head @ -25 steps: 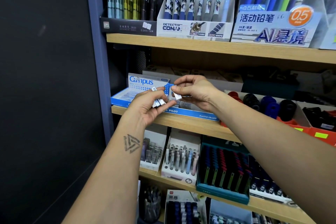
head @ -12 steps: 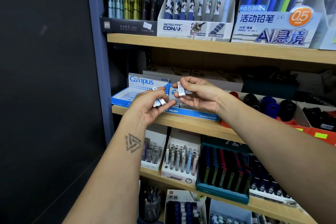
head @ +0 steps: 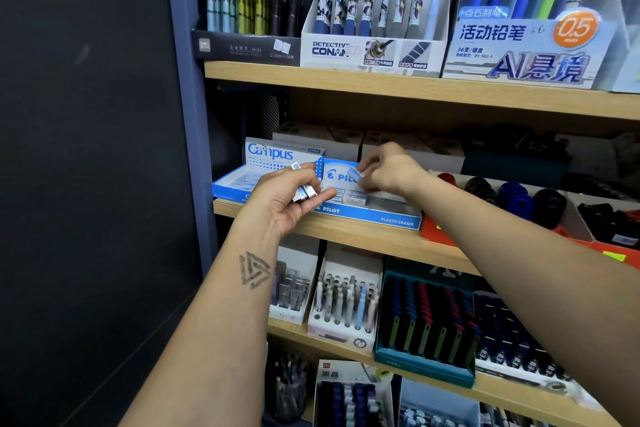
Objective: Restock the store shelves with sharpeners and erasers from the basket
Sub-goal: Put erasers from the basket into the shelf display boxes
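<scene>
Our left hand [head: 287, 199] curled round a few small white-and-blue erasers [head: 304, 191] just in front of the blue Pilot plastic-eraser display box [head: 372, 215] on the wooden middle shelf [head: 363, 239], our right hand [head: 388, 170] pinching one pale blue eraser [head: 356, 173] over that box, white-and-blue Campus box [head: 277, 156] just left of it.

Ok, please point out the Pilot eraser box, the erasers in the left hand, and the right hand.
Pilot eraser box [head: 388, 217], head view, front blue wall.
Erasers [head: 304, 191], head view, lower ends.
Left hand [head: 280, 201], head view, palm.
Right hand [head: 393, 172], head view, back.

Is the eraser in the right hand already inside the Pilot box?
Not yet: the right hand pinches the eraser above the Pilot box.
</scene>
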Available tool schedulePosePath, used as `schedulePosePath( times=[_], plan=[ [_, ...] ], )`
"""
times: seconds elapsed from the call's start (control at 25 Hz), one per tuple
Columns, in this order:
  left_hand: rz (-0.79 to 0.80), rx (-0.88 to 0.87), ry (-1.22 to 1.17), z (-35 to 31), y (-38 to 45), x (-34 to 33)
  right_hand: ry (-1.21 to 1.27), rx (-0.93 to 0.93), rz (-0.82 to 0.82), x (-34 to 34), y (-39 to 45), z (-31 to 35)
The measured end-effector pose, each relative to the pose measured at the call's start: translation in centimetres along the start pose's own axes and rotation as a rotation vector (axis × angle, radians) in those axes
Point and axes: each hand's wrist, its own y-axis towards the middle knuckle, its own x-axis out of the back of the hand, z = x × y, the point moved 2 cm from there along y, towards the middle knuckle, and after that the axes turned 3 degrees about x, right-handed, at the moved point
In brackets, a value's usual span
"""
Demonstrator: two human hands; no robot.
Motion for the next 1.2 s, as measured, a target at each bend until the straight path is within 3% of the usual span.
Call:
schedulePosePath(
  times=[0.08, 0.2, 0.4, 0.44, 0.48, 0.56, 0.64, 0.76, 1.0, 1.2],
  plan=[
    [0.004, -0.003, -0.002, 0.0, -0.2, -0.1, -0.318, 0.055, 0.099, 0.1, -0.1, 0.2],
    [0.045, 0.015, 0.017, 0.1, -0.6, -0.2, -0.500, 0.133, 0.168, -0.7, -0.7, 0.3],
    [0.187, 0.038, 0.114, 0.1, -1.6, -0.4, -0.587, 0.173, 0.000, -2.1, -0.4, -0.4],
    [0.217, 0.040, 0.128, 0.1, -1.8, -0.5, -0.521, 0.173, -0.017, -2.1, -0.5, -0.2],
    [0.243, 0.043, 0.136, 0.1, -1.9, -0.6, -0.304, 0.157, 0.004, -2.0, -0.5, 0.2],
    [0.284, 0.036, 0.150, 0.1, -2.0, -0.7, 0.364, 0.086, 0.157, -1.7, -1.2, 1.4],
    [0.291, 0.022, 0.154, 0.0, -1.9, -0.8, 0.746, 0.031, 0.327, -1.4, -1.9, 2.1],
    [0.276, 0.028, 0.115, 0.0, -1.9, -0.7, 0.789, 0.013, 0.438, -1.7, -2.4, 2.3],
    [0.300, 0.027, 0.074, 0.2, -2.3, -1.0, 0.875, -0.020, 0.443, -2.5, -2.3, 2.2],
    [0.140, -0.014, -0.063, -0.2, -1.1, 0.0, 0.989, -0.016, 0.178, -1.8, -1.6, 1.8]
  ],
)
